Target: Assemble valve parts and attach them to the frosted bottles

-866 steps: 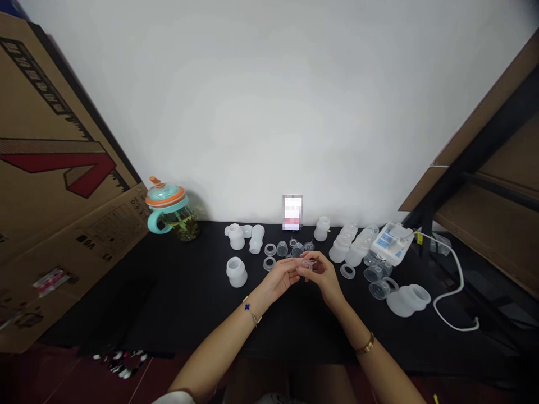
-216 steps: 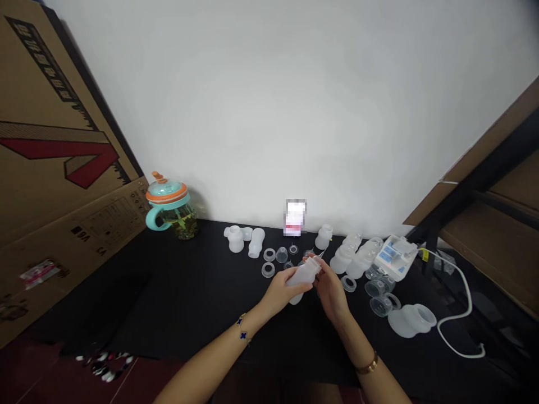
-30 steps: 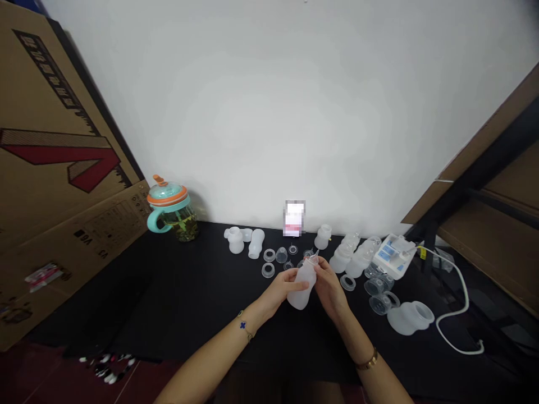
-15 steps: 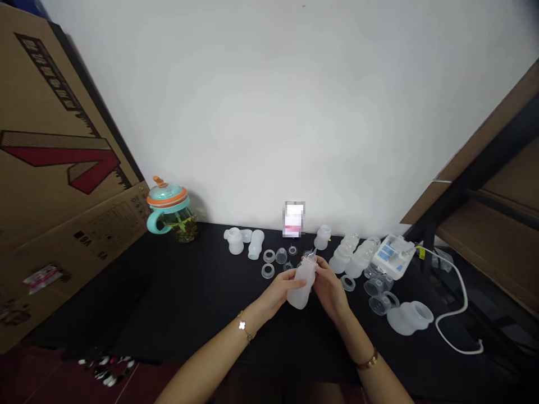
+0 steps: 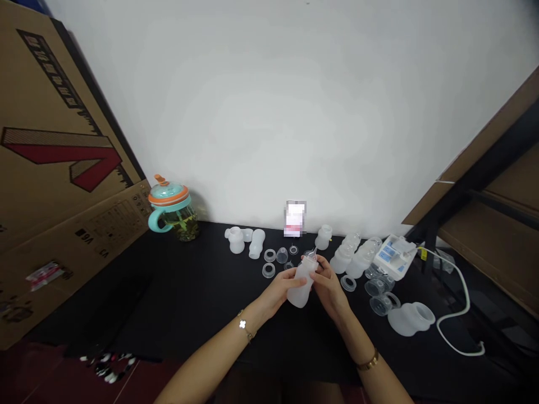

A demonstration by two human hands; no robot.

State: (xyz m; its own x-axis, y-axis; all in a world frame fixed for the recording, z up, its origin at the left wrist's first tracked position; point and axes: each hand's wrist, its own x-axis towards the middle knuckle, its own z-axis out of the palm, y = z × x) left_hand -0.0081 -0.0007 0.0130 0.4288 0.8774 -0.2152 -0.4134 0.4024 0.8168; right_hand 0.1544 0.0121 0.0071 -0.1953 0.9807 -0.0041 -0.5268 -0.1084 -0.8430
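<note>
A frosted white baby bottle (image 5: 299, 292) is held tilted in front of me, a clear pointed nipple (image 5: 311, 254) at its top. My left hand (image 5: 279, 287) wraps around the bottle's body from the left. On the other side, my right hand (image 5: 327, 280) grips its upper part, thumb against the wall below the neck. Just beyond the bottle lie a clear cap (image 5: 282, 256) and several ring collars, one collar (image 5: 268, 270) near my left fingers. Another collar (image 5: 348, 283) lies right of my right hand. The fingers behind the bottle are partly hidden.
Several capped bottles (image 5: 357, 264), a white device (image 5: 394, 256) with a cable (image 5: 466, 292), and a wide-necked bottle (image 5: 410, 318) occupy the right. Frosted bottles (image 5: 236, 241) and a teapot-like jug (image 5: 172, 213) stand left. A lit phone (image 5: 294, 219) leans on the wall. Cardboard boxes (image 5: 54, 168) flank the black table.
My right hand has slid slightly down from the bottle's neck, its thumb now on the upper body. My left hand keeps its hold. The view has shifted slightly.
</note>
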